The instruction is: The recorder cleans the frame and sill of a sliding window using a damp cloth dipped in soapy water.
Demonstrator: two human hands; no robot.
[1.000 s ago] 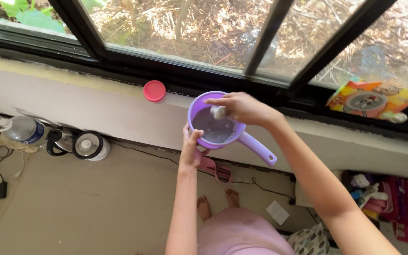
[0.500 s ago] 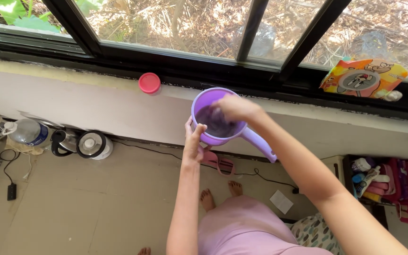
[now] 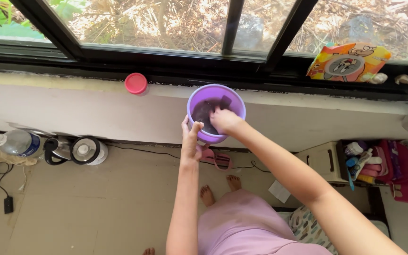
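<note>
purple plastic mug (image 3: 213,137): round, held up in front of the window ledge (image 3: 72,87), mouth toward the camera; dark contents inside, too dim to tell what they are.

left hand (image 3: 191,141): wrapped around the mug's left wall, thumb on the rim side, fingers curled behind; a closed hold on the mug from outside.

right hand (image 3: 225,120): reaches over the rim into the mug, fingertips bunched down among the dark contents; whether they pinch anything cannot be told.

red round lid (image 3: 136,83): lies flat on the ledge, left of the mug, apart from both hands.

colourful printed packet (image 3: 348,61): propped against the window frame on the ledge, well to the right.

electric kettle (image 3: 83,150): on the floor below the ledge, left, beside a clear water bottle (image 3: 17,143).

pink sandal (image 3: 216,158): on the floor under the mug, near the person's bare feet (image 3: 218,189).

pink bag (image 3: 395,167): on the floor at right.
</note>
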